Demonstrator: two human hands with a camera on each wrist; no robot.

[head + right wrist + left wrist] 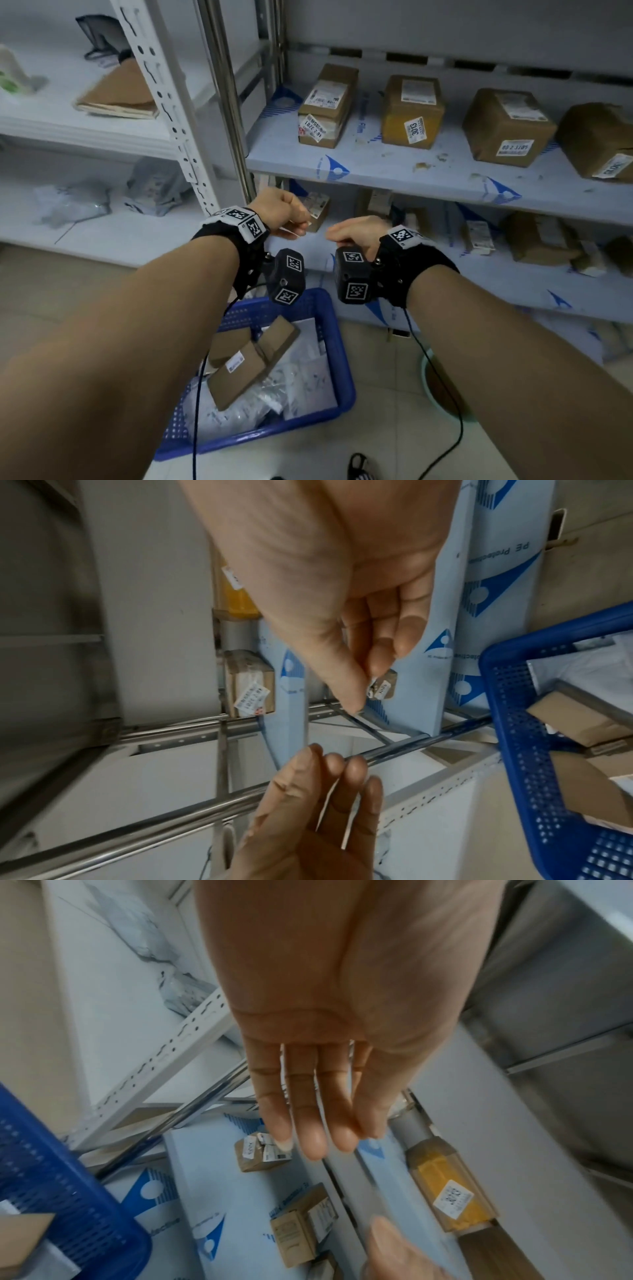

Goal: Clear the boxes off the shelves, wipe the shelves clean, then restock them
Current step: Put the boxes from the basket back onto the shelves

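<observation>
Two shelving units fill the view: a white rack (164, 85) on the left and a steel-framed shelf (428, 171) on the right, its boards covered in blue-printed film speckled with debris. Four brown boxes (507, 126) stand in a row on the upper board of the right shelf, each with a white label; more boxes sit on the board below, partly hidden by the one above. On the floor under the arms lies a blue basket (342, 377) holding several flat boxes and white mailer bags. The rack carries a flat brown parcel (118, 92) and grey bags.

Both hands hang in the air in front of the lower board, near each other and above the basket, holding nothing. The left hand (284, 212) is released: the left wrist view shows its fingers (308, 1123) straight and close together. The right hand (356, 231) is loosely curled, its thumb (339, 685) near the bent fingertips with nothing plainly between them.
</observation>
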